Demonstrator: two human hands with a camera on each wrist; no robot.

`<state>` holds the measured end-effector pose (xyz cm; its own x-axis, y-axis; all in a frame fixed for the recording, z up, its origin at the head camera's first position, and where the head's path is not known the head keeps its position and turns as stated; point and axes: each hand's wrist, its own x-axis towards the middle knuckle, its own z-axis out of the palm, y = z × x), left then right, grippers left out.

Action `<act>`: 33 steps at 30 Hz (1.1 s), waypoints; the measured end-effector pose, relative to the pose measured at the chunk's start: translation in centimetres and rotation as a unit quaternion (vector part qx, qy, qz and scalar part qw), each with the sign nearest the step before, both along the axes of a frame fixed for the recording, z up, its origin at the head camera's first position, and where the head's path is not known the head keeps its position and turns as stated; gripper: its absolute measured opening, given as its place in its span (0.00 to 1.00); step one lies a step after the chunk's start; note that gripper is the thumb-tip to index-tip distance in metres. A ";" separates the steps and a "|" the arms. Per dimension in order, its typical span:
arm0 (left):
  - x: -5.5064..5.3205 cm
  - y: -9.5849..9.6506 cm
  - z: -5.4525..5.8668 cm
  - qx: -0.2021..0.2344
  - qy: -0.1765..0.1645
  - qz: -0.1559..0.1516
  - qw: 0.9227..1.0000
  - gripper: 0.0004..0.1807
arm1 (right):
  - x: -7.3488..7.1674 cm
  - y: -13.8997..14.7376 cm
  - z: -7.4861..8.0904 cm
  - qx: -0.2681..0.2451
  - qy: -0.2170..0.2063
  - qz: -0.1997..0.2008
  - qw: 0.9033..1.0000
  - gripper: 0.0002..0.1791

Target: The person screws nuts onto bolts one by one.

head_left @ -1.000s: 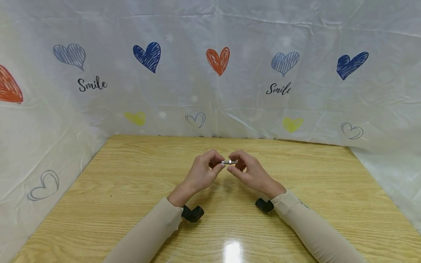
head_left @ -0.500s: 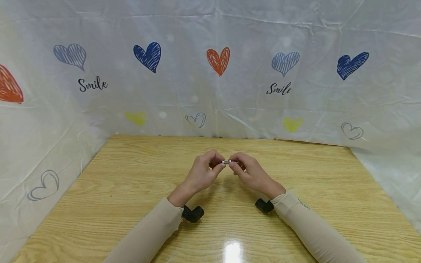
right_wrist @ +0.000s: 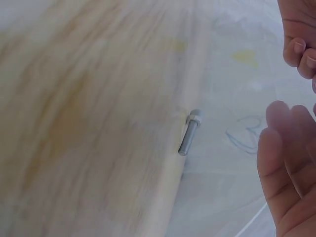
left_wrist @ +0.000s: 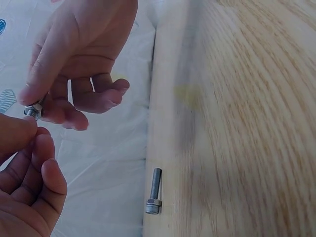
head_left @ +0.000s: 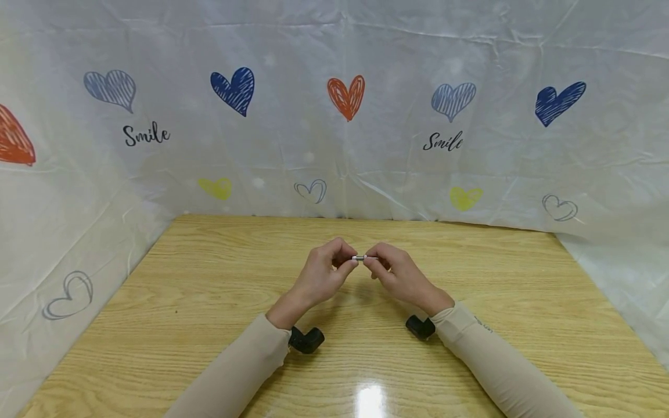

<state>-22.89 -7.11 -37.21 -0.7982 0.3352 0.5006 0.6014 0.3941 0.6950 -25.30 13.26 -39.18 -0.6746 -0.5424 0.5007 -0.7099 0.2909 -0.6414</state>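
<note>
In the head view a small metal bolt (head_left: 359, 258) lies level above the table, between both hands. My left hand (head_left: 320, 277) pinches its left end between thumb and index finger. My right hand (head_left: 401, 277) pinches the nut (left_wrist: 34, 109) on the bolt's shank, with thumb and index fingertips. The left wrist view shows a little thread between the two hands' fingertips. A second bolt (left_wrist: 155, 190), with a nut near its head, lies on the table in both wrist views; I cannot make it out in the head view.
The wooden table (head_left: 219, 278) reaches back to a white cloth backdrop (head_left: 392, 151) printed with hearts and "Smile". Cloth also hangs at both sides. Black wrist-mounted pieces (head_left: 307, 340) stick out inward below both sleeves.
A second ago the right thumb and index finger stood apart around the nut; they have since come together on it. The left hand and the bolt have stayed in place.
</note>
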 end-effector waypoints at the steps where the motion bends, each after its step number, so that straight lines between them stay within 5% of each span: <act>1: 0.0 0.0 0.0 0.000 0.000 0.000 1.000 0.03 | 0.0 0.0 0.0 0.002 -0.005 -0.001 1.000 0.06; 9: 0.0 -0.1 0.0 -0.003 0.003 -0.002 1.000 0.02 | 0.2 0.0 0.2 -0.006 0.002 -0.015 1.000 0.13; 18: 0.0 0.0 0.0 -0.003 0.003 -0.006 1.000 0.03 | 0.0 -0.1 0.1 -0.024 0.013 -0.001 1.000 0.04; 33: 0.0 0.0 0.0 0.003 0.005 -0.005 1.000 0.03 | 0.2 -0.1 0.2 -0.035 0.024 0.005 0.999 0.11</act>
<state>-22.90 -7.10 -37.19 -0.7897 0.3407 0.5102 0.6122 0.3837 0.6914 -25.08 13.16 -39.00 -0.6441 -0.5111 0.5692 -0.7427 0.2396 -0.6253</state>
